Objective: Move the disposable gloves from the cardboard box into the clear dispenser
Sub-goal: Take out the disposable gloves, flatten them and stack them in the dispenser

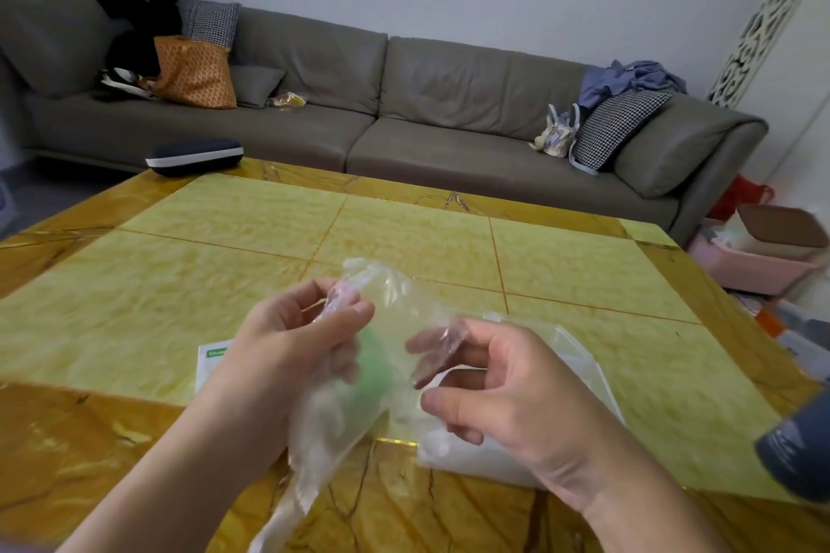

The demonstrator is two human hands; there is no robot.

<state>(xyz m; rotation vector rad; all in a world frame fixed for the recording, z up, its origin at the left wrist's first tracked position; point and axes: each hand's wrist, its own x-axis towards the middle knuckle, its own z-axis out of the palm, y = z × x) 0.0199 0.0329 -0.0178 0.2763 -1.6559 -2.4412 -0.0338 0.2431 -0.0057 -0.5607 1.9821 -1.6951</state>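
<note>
Obs.: your left hand pinches the upper end of a bunch of thin clear disposable gloves, fingers curled round the film; the bunch hangs from that grip and trails toward the near edge of the surface. Your right hand grasps the same film further along, fingertips pinched on a fold beside the left hand. Both hands are raised above the surface, near each other.

Just under and beyond the right hand lies a clear, whitish plastic item, flat on the surface (dispenser, or loose wrap? cannot tell, the view is blurred). A white carton with green print shows behind the left wrist, mostly hidden; probably the cardboard box.

Judgement: gloves are out of the box, not yet in the dispenser.

Risks from here:
- Film is slippery and clingy, so a light pinch may let single gloves peel off the stack and drop.
- The trailing end could drag across the surface or catch on its edge as you swing the bunch over.
- Stuffing a crumpled bunch may jam the opening; flatten it first.
- Pulling the two hands apart could stretch or tear the film.
</note>
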